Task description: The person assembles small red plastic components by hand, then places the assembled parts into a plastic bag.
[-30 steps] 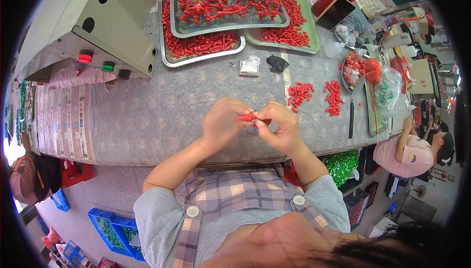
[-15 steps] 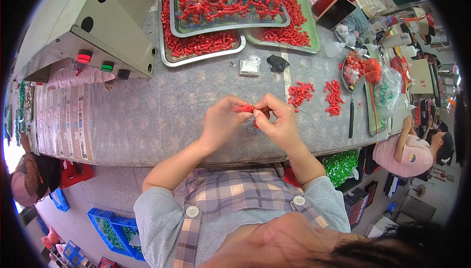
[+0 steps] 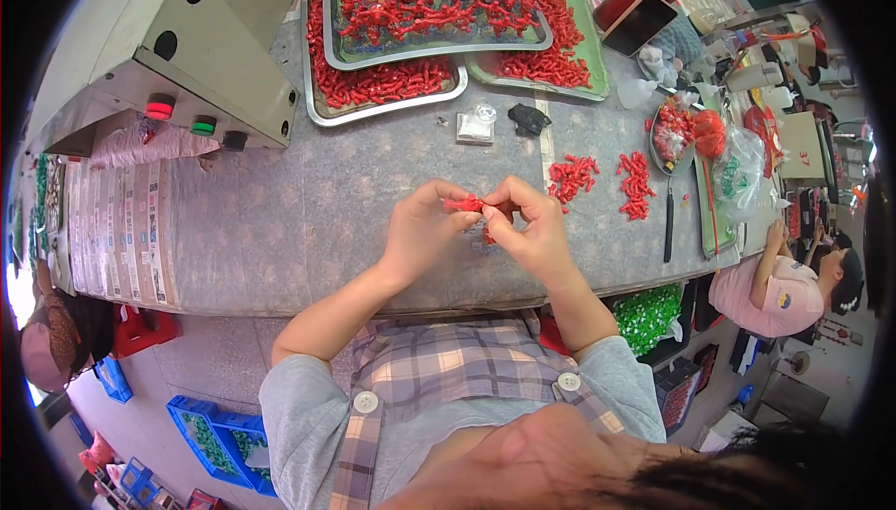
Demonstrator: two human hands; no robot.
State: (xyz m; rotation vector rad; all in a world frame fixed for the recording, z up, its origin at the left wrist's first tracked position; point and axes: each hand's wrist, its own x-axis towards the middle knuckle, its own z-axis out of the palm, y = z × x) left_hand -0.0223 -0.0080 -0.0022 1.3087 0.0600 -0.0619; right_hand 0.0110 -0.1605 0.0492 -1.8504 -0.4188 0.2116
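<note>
Head view: the table ends in a front edge that bends just before the person's waist, with both forearms reaching over it. A broad stretch of grey surface runs from the left hand leftward to the grey machine, giving that side the most room. Ahead, the space reaches to the rims of the lower steel tray and the green tray, with a small pale packet and a black crumpled piece lying in between. To the right, room is tighter: the nearer red pile sits near the right hand, the farther red pile beyond it, then a black-handled tool.

The red piece is held above the table between the two hands. The left thumb and fingers close around its left part, while the right thumb and forefinger pinch at its right end; the hands nearly meet there.

It is small, bright red and shiny, slim and lying roughly sideways. Another bit of red shows just below, beside the right thumb; whether it joins the held piece I cannot tell.
</note>
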